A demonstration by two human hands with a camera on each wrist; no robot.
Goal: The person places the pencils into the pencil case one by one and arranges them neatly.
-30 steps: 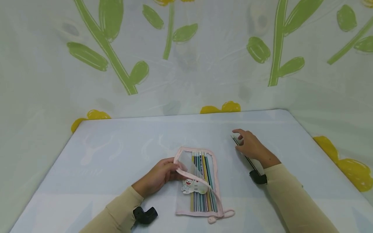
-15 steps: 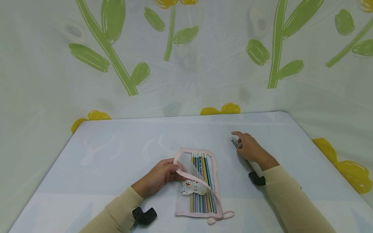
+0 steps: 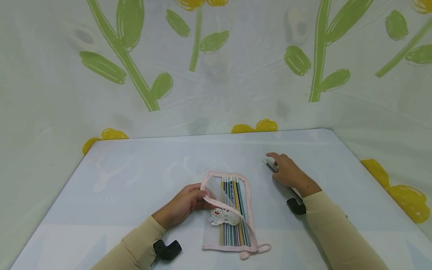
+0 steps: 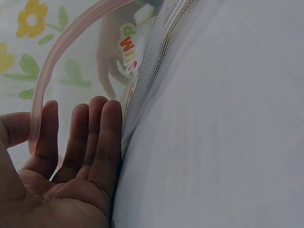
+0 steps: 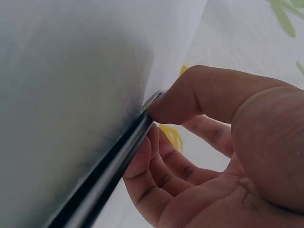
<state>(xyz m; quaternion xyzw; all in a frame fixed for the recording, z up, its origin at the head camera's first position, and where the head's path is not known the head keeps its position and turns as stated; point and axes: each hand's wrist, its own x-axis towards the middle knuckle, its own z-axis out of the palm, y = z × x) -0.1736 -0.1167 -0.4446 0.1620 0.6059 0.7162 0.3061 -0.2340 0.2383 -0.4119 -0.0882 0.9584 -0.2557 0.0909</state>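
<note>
My left hand (image 3: pixel 189 202) pinches the raised pink edge of a mesh pencil case (image 3: pixel 249 198) between thumb and forefinger, so its mouth stands apart on that side. In the left wrist view the other fingers (image 4: pixel 109 137) are fairly straight and lie against the mesh. Several striped pencils (image 3: pixel 233 236) lie side by side within the case, under a cartoon label (image 3: pixel 224 216). To the right, my right hand (image 3: pixel 288 172) holds a dark striped pencil (image 5: pixel 102 180) close over the table, thumb on top and fingers beneath. Its pale tip pokes out past the hand.
A pink loop with a round bead (image 3: pixel 244 255) hangs from the case's lower right corner. The pale table (image 3: pixel 135 165) runs back to a flower-printed curtain (image 3: pixel 243 90). Black wrist mounts (image 3: pixel 167 250) sit at both cuffs.
My right hand has shifted slightly left with the pencil, its thumb and fingers drawing closer around it. The left hand and the pencil case stay where they were.
</note>
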